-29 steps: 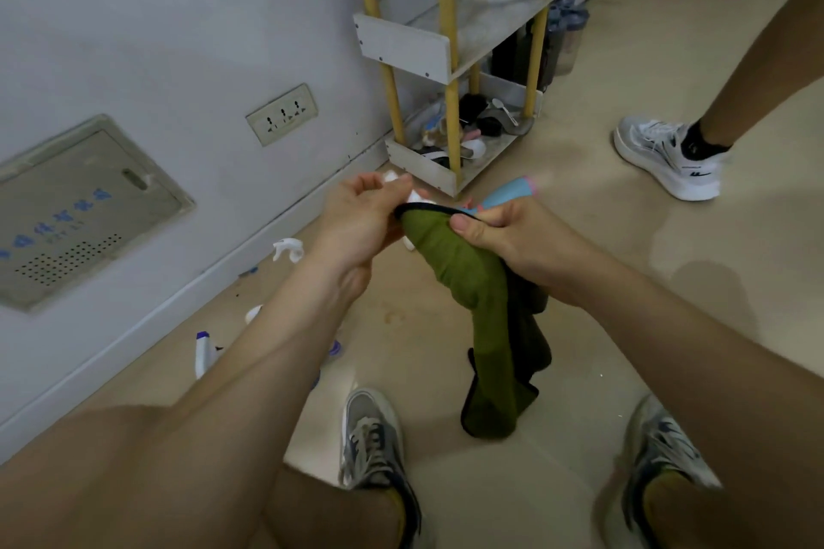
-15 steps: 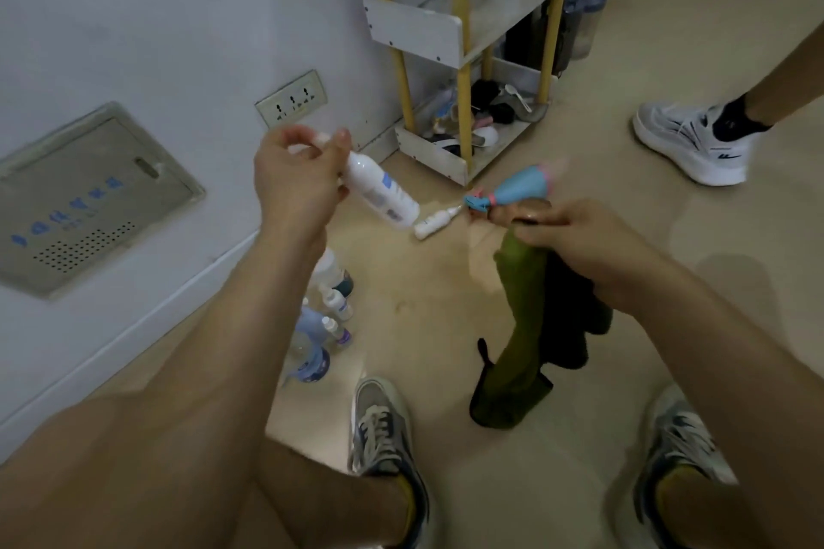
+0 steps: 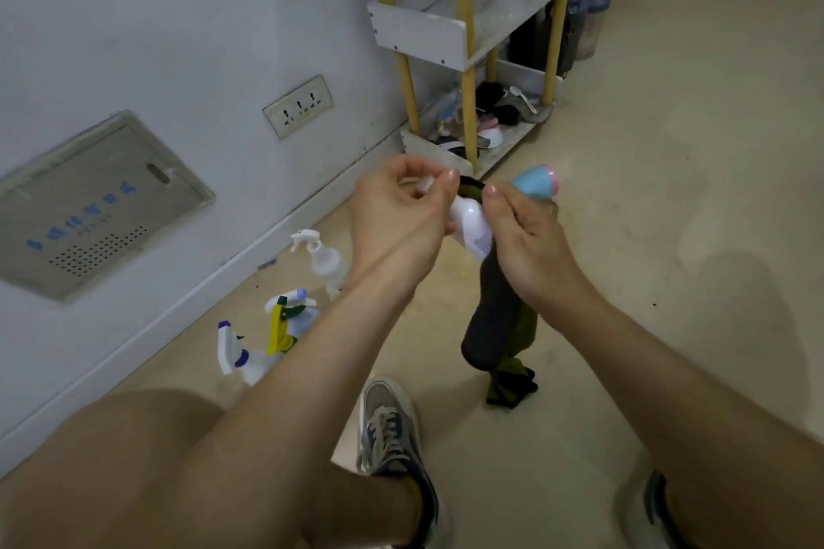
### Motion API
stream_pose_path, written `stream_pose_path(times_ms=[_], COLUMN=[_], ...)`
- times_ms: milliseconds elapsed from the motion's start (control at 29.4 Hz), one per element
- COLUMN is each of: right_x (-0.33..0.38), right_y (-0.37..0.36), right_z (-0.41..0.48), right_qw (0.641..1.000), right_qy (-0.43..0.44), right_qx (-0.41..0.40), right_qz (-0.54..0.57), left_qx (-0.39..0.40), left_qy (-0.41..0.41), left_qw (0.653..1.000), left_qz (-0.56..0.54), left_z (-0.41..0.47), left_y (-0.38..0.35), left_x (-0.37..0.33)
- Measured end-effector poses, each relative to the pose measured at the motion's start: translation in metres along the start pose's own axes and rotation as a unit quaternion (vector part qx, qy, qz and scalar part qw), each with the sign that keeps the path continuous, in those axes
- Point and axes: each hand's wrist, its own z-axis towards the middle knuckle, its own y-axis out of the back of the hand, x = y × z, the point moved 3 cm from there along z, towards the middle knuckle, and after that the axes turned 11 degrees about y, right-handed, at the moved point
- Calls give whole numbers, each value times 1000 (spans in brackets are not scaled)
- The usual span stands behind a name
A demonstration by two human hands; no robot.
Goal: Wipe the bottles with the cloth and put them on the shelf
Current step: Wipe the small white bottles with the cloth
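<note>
Head view: I hold the white bottle (image 3: 470, 225) in the air between my two hands, above the floor (image 3: 669, 236) and a little short of the shelf (image 3: 446, 31) that stands against the wall (image 3: 178, 36). My left hand (image 3: 401, 214) has its fingers curled in, pinching the bottle's narrow top end. My right hand (image 3: 530, 245) is closed round the cloth (image 3: 495, 325), thumb pressing a fold of it onto the bottle's shoulder, and the same hand also grips a blue-and-pink bottle (image 3: 535, 182). The rest of the cloth hangs limp below that hand, its tail close to the floor.

I judge the white bottle light and smooth-skinned — plastic that could slip through dry fingers — so the neck, where it narrows, is the safe place to hold while the cloth slides over the body. The cloth is soft and floppy; bunching it in the palm gives better contact. Three spray bottles (image 3: 325, 259) wait on the floor along the foot of the wall.
</note>
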Motion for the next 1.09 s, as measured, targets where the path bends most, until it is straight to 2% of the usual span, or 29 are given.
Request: stream_pose_path(times_ms=[68,170,238,340,477,579,681,783,885,953,1021,1089], right_x=[-7,-20,-29,-32,-38,-41,-47,-50,-44,-41,-37,-33], right_y=[0,3,8,15,14,17,18,17,13,6,-8,-21], right_z=[0,-2,-1,1,1,6,10,9,13,14,6,-2], right_qw=[990,925,881,849,849,851,844,816,792,809,830,849], right_qy=[-112,-268,-310,-303,-309,-311,-314,-328,-307,-290,-310,-310], right_qx=[-11,-82,-117,-126,-152,-164,-172,-195,-230,-250,-203,-133], right_qz=[87,256,337,414,400,389,400,435,476,445,418,406], left_qx=[17,43,65,115,196,257,284,353,331,308,244,179], left_qy=[-19,-18,2,61,58,27,-27,14,43,49,-21,-101], left_qw=[999,995,988,980,976,937,896,891,922,940,951,932], left_qz=[-26,-92,-140,-150,73,236,340,285,196,137,191,297], left_z=[-1,-1,1,11,23,21,18,12,-4,-14,-13,-7], left_y=[1,1,1,6,21,24,19,8,-8,-20,-24,-20], left_x=[-5,-7,-5,2,1,1,7,23,39,47,48,45])
